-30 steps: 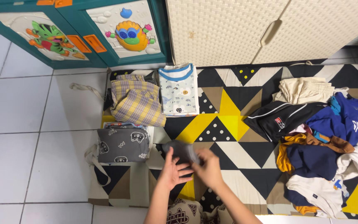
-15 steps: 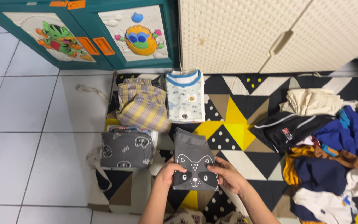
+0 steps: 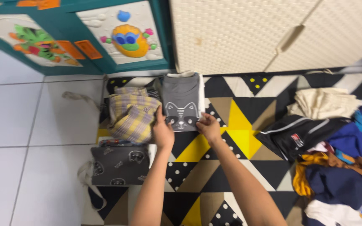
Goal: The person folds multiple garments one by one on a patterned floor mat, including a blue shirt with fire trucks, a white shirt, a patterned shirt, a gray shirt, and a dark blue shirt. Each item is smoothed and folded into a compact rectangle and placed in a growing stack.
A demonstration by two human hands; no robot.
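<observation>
A folded grey shirt with a raccoon face (image 3: 182, 100) lies on top of a folded white garment, whose edge (image 3: 200, 96) shows along its right side, at the far end of the patterned mat (image 3: 231, 121). My left hand (image 3: 163, 130) grips the shirt's near left corner. My right hand (image 3: 209, 125) grips its near right corner. Both arms reach forward over the mat.
A folded yellow plaid garment (image 3: 130, 113) lies left of the grey shirt, and a folded dark grey printed one (image 3: 119, 164) sits nearer. A pile of unfolded clothes (image 3: 336, 155) covers the mat's right side. A teal cartoon cabinet (image 3: 84, 37) and a cream wicker cabinet (image 3: 252, 33) stand behind.
Both hands carried the folded grey raccoon shirt from the near middle of the mat forward onto the white folded garment at the far end. The camera tilted with the reach.
</observation>
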